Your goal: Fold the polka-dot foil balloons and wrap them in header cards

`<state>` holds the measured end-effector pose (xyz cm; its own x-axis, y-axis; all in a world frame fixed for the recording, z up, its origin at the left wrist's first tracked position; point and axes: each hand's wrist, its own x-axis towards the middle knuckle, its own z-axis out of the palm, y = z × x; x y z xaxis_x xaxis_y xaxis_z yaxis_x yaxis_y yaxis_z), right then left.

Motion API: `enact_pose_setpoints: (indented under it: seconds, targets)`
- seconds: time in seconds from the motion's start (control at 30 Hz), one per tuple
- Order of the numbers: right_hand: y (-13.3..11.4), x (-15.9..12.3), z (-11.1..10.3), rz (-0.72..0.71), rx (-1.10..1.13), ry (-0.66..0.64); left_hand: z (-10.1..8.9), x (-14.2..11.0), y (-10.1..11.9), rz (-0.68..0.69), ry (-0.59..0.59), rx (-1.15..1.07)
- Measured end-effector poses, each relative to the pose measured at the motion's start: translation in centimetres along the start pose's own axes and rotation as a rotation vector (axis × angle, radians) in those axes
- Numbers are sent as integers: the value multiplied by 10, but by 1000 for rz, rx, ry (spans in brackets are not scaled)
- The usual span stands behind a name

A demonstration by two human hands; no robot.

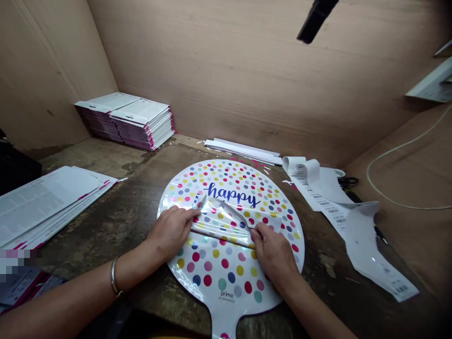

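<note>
A flat round foil balloon [226, 268], white with many coloured dots, lies on the table with its tail toward me. Blue lettering "happy" shows on its upper half, and a small "prima" mark sits near the tail. Across its middle the foil is raised into a crosswise fold. My left hand [173, 230], a bangle on its wrist, pinches the fold's left end. At the right end, my right hand [275, 252] grips the foil between thumb and fingers. The print under the fold is hidden.
Stacked printed cards [141, 120] stand at the back left, with more cards [52, 200] lying nearer. White strips [243, 150] lie along the back wall. To the right curls a barcode label strip [339, 212] beside black-handled scissors [348, 181]. A cable [369, 165] hangs on the right wall.
</note>
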<state>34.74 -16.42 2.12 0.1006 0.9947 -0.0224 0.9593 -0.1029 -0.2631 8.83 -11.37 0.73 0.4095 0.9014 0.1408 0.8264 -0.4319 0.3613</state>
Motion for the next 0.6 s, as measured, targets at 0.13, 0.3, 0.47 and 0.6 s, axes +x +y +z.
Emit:
enact_pose_setpoints:
  seconds: [0.13,0.3,0.47,0.6]
  targets:
    - [2,4,0,-21,-32,12,0,3,5,9,-44,220]
    - [3,7,0,-49,-4,-7,-9,13,12,24,-113,366]
    - [5,8,-3,-68,-57,-6,-1,38,22,265,-55,323]
    - [5,8,-13,-70,-163,-1,22,50,20,381,-219,199]
